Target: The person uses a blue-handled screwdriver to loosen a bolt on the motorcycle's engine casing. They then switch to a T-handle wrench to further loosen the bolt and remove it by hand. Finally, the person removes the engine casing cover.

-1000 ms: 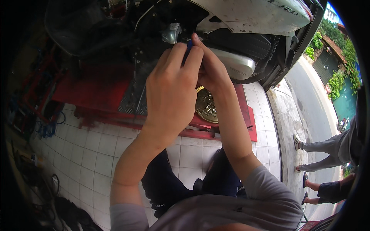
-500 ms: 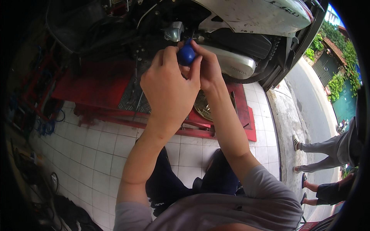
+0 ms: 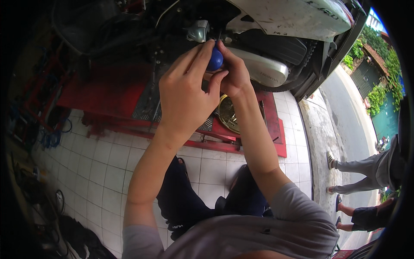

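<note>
In the head view, my left hand (image 3: 184,93) lays its fingers along a blue round-ended handle (image 3: 215,61), thumb spread off it; my right hand (image 3: 236,73) flanks it, grip partly hidden, so I cannot tell its closure. The handle is beside the motorcycle (image 3: 293,19).

Pan (image 3: 219,106) on platform (image 3: 272,105) before motorcycle (image 3: 286,19)

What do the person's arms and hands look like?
The left hand and right hand are bare, without gloves; no rings or watch can be seen. Short grey sleeves cover the upper arms, while the forearms are uncovered.
</note>
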`<state>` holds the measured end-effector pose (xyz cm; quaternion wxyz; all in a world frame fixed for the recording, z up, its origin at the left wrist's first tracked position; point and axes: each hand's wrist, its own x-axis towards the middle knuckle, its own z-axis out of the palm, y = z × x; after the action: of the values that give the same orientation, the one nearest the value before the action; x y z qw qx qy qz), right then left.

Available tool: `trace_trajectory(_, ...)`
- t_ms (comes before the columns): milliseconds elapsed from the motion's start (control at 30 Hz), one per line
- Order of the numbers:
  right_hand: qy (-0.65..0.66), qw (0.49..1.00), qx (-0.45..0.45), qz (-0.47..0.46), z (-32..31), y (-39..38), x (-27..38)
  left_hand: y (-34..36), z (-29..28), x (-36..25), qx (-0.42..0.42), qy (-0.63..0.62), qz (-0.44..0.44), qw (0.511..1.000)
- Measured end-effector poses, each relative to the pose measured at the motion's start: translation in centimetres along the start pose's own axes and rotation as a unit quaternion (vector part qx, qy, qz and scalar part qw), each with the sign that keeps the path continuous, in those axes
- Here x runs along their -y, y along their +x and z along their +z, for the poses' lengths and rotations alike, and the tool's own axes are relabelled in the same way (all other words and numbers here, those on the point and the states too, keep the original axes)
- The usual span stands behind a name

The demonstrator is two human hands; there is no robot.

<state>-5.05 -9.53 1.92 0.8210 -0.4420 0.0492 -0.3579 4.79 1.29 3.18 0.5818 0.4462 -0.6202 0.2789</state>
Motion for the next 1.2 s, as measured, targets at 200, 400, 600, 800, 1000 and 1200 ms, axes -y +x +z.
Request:
trace_trajectory(200,0.032,0.998,0.046,-0.027,-1.2,1.1,-2.0,0.4,-1.1,-0.9,0.101,0.048,-0.248,0.962)
trace_trajectory(400,-0.023,0.998,-0.035,-0.049,0.8,0.1,-1.5,0.1,0.0,-1.2,0.057,0.097,-0.165,0.980)
trace_trajectory(600,-0.122,0.992,-0.001,0.018,-0.7,-0.9,1.0,0.1,-0.9,-1.4,0.115,0.109,-0.046,0.986)
trace_trajectory(800,-0.134,0.989,-0.062,0.015,0.6,0.0,0.7,0.0,0.0,1.2,0.116,0.032,0.084,0.989)
trace_trajectory(1000,-0.033,0.999,-0.024,-0.013,-1.5,-0.1,1.5,-0.9,-0.9,-1.0,0.032,-0.110,-0.134,0.984)
trace_trajectory(1200,-0.028,0.999,-0.021,-0.013,-1.2,0.6,-0.1,-1.2,-0.4,-1.8,0.040,-0.080,-0.203,0.975)
